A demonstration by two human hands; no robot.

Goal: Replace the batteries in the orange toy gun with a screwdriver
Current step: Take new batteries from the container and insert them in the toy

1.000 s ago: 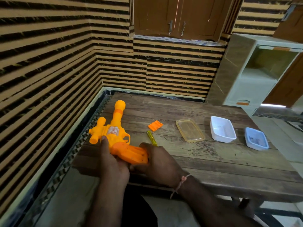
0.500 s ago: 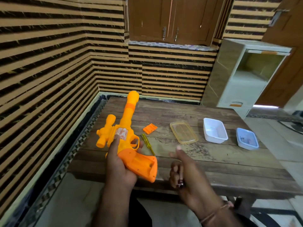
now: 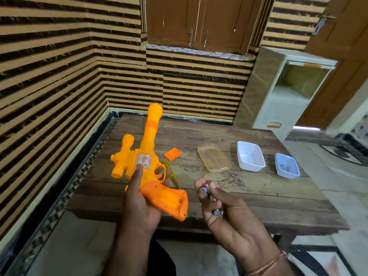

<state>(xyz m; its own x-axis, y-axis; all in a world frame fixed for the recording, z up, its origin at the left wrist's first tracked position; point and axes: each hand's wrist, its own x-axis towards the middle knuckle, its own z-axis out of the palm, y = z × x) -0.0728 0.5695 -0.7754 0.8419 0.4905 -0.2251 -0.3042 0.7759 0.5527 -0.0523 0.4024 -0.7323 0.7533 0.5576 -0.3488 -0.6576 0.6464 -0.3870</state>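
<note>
Left hand (image 3: 142, 198) grips orange plastic toy gun (image 3: 148, 166) at handle, lifted over near-left table edge; battery bay in grip open, looks empty. Right hand (image 3: 223, 208) closed on small cylindrical batteries (image 3: 204, 189). Orange cover (image 3: 172, 153) and yellow-green screwdriver (image 3: 171, 174) lie on wooden table (image 3: 258, 196). Advice: keep gun steady, bay up; sort cells before seating. White tub (image 3: 251, 156): appears empty. Blue tub (image 3: 287, 165), far right: contents unclear. Clear lid (image 3: 214, 158) flat.
</note>
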